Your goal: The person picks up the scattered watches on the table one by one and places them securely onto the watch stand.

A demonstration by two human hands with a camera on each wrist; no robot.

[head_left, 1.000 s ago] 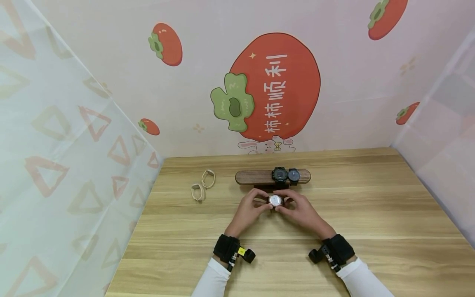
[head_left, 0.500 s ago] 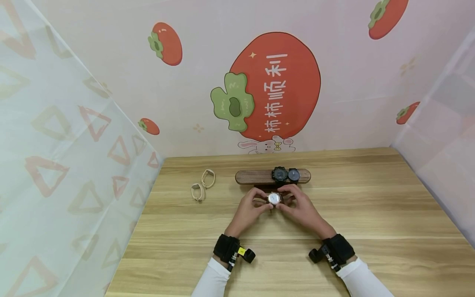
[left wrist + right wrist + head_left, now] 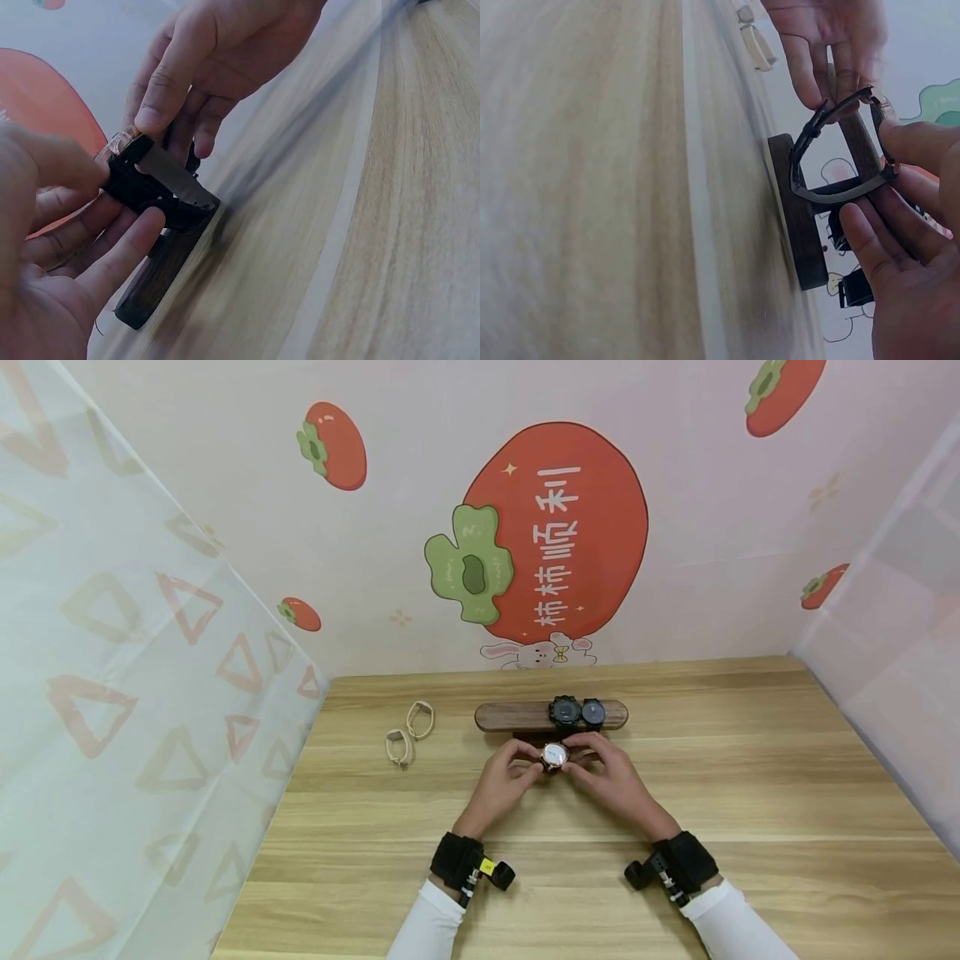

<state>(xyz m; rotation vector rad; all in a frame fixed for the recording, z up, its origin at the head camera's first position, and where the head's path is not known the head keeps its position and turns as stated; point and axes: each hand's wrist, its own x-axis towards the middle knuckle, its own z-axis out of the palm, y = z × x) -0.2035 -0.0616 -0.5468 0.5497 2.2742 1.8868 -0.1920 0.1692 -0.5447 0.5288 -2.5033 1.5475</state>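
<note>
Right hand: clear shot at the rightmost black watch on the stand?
Probably yes, if it lets go first: the right hand pinches the white-faced watch, but nothing seems to stand between it and the rightmost black watch.

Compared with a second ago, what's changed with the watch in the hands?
The white-dial watch has shifted slightly up the head view, toward the wooden watch stand; whether it was also lifted, I can't tell. The right hand has moved its upper fingertip rightward from above the dial. Neither it nor the left hand has let go. The black watches and beige bands stayed put.
</note>
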